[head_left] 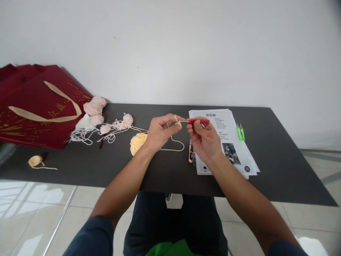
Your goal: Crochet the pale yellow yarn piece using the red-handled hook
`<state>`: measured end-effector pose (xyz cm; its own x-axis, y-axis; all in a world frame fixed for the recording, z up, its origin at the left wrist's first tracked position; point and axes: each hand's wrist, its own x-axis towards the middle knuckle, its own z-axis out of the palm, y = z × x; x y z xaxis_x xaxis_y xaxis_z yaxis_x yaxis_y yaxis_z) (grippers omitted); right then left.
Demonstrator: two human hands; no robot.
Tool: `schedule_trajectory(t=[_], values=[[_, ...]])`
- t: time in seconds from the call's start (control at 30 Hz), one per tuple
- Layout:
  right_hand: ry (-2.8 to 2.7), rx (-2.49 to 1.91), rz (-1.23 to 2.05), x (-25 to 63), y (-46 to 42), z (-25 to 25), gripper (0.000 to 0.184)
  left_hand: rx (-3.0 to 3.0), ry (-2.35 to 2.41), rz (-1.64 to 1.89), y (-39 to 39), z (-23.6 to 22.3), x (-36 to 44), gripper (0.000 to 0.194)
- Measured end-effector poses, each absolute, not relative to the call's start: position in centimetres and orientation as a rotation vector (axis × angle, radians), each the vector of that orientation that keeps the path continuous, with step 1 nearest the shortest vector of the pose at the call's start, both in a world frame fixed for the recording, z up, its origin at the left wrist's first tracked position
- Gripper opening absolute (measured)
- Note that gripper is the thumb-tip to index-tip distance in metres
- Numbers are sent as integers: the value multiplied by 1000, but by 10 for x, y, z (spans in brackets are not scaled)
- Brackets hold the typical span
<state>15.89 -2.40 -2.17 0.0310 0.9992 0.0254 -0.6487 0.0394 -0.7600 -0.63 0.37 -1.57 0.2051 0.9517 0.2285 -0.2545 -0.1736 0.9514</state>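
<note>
My right hand (204, 137) is closed around the red handle of a crochet hook (199, 122), its thin shaft pointing left. Facing it, my left hand (163, 131) pinches a small piece of cream-yellow crochet work (178, 124), with yarn looped over the index finger. The hook's tip reaches the crochet work; the exact stitch is too small to make out. A strand of yarn (183, 145) hangs below my left hand and curves over the table. Partly behind my left wrist lies a pale yellow ball of yarn (137, 143).
Printed sheets (231, 138) lie under and beside my right hand, with green thread snips (240, 132) on them. Pink yarn (95, 106), white yarn (83, 122) and a dark red gift bag (39, 106) are left. A small crocheted cup shape (35, 161) sits near the table's (282, 160) front-left edge.
</note>
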Motion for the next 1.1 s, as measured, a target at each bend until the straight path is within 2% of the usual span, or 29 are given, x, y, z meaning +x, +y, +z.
schedule_trajectory(t=[0.27, 0.43, 0.53, 0.83, 1.1], values=[[-625, -640, 1411, 154, -28, -20, 24, 1284, 861, 1304, 0, -17, -1, 16], [-681, -700, 1363, 148, -30, -22, 21, 1200, 907, 1349, -2, -16, 4, 48], [-674, -698, 1368, 146, -30, -22, 20, 1222, 919, 1394, -4, -15, 8, 55], [-677, -739, 1343, 146, -30, -21, 20, 1230, 945, 1433, -6, -13, 10, 39], [-742, -715, 1277, 146, -32, -19, 17, 1206, 900, 1491, -4, -15, 9, 41]])
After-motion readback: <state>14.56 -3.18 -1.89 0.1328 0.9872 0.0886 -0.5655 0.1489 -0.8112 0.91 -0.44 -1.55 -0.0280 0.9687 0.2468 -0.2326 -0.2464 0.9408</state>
